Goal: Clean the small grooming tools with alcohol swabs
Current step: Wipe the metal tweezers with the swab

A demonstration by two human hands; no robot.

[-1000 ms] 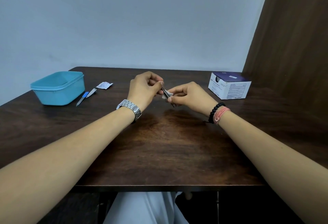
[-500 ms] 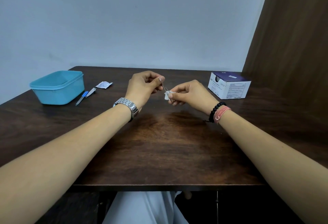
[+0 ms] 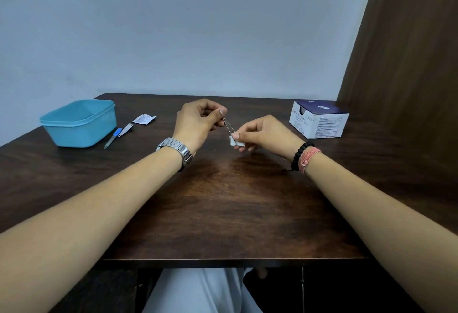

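- Light was soft, even and moderately bright, seemingly from above.
- A dull sheen sat on the dark counter point(image 3: 223, 188) below the hands.
- Shadows were faint and diffuse.
- Wide-angle distortion bowed the counter edges and stretched the forearms.
- Focus was fairly sharp, small print unreadable.

The left hand point(image 3: 198, 124) has drawn the tweezers point(image 3: 229, 128) up out of the swab point(image 3: 235, 141), baring both prongs.

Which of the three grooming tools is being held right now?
The tweezers, pinched by the left hand; the nail file and nail clipper lie beside the blue tub.
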